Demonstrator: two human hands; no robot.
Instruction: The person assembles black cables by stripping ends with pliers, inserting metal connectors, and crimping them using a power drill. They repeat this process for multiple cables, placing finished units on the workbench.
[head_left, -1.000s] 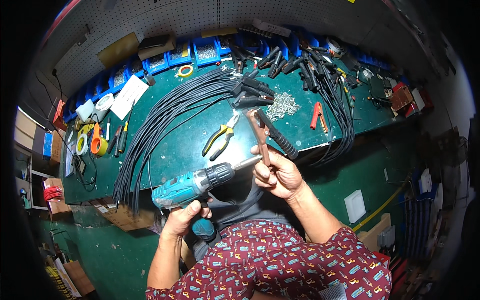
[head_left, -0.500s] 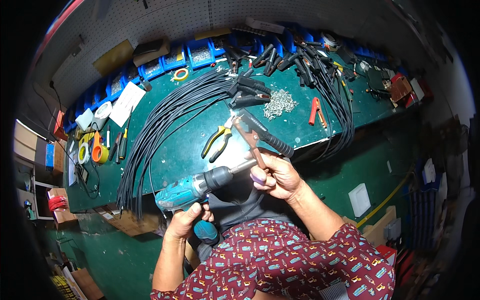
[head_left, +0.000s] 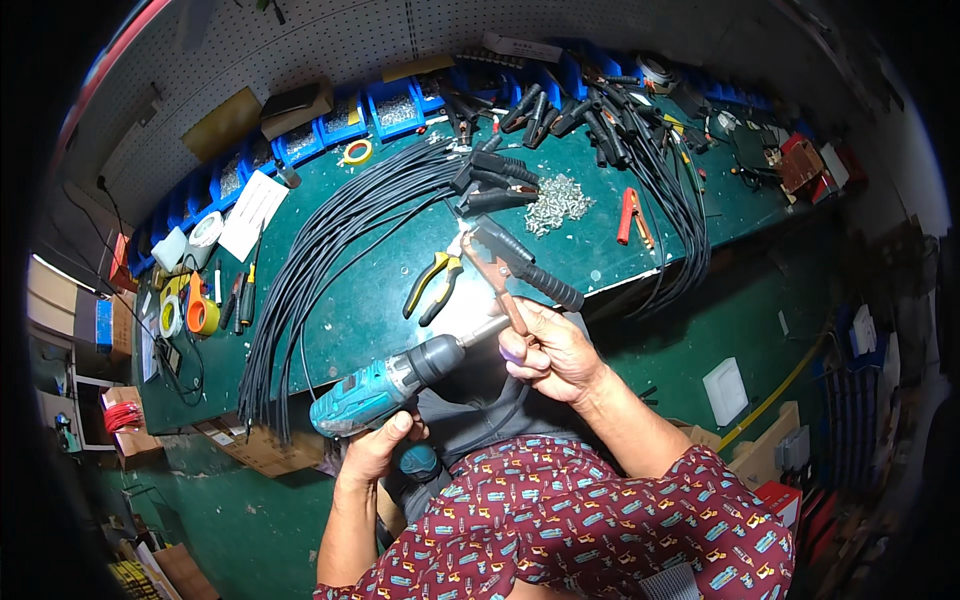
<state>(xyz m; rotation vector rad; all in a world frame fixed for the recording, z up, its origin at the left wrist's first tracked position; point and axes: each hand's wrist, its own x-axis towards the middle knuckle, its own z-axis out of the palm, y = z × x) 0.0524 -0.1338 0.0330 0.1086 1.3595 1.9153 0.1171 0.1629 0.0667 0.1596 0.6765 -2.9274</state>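
Note:
My left hand (head_left: 385,446) is closed round the grip of a teal cordless drill (head_left: 372,393), which points to the right and a little away from me. Its long metal bit (head_left: 482,333) reaches a clamp (head_left: 507,291) with one copper-coloured jaw and a black ribbed handle. Fingers of my right hand (head_left: 553,355) are wrapped round the lower end of that clamp and hide part of it, so where the bit meets it I cannot make out. Yellow-and-black pliers (head_left: 436,287) lie on the green workbench (head_left: 345,265), just left of the clamp.
A bundle of black cables (head_left: 320,240) curves along the bench's left side. More black clamps (head_left: 490,185) and a heap of small metal screws (head_left: 558,204) lie behind, near a red clamp (head_left: 628,217). Blue bins (head_left: 396,110) line the back. A tape dispenser (head_left: 203,316) sits far left.
Both hands keep their hold on the drill and the clamp, with bit and clamp still together. The view has shifted slightly; little else differs.

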